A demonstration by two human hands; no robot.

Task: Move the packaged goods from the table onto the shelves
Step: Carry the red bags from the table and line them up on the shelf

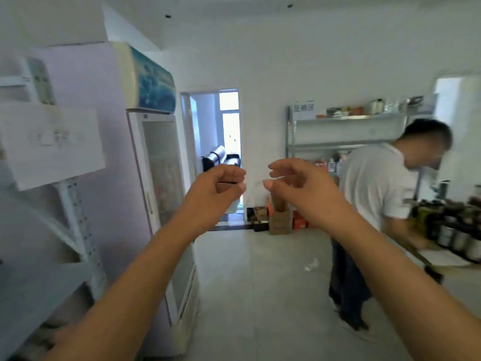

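Both your hands are up at frame centre, well apart from any stock. Left hand: fingers curled in toward the thumb, with a dark patch inside the curl. Can't tell if that's shadow or something small being pinched. Right hand: fingers loosely bent and spread, thumb apart from them, nothing in it.

The packaged goods sit at the right edge of the frame, a cluster of dark bottles or jars on the table. It's blurred, so no count. A second person in a white shirt leans over that table, between you and the stock.

There are 2 candidate shelves: a white shelf at the left edge, and a metal shelf at upper right on the back wall, already carrying items on top. A glass-door fridge stands just right of the white shelf.

My read: you're between loads, and your hands are raised ready for the next pickup, not carrying. The next move would be to turn right to the table. Risk: the other person blocks the approach, and a white object is lying on the floor in that path.
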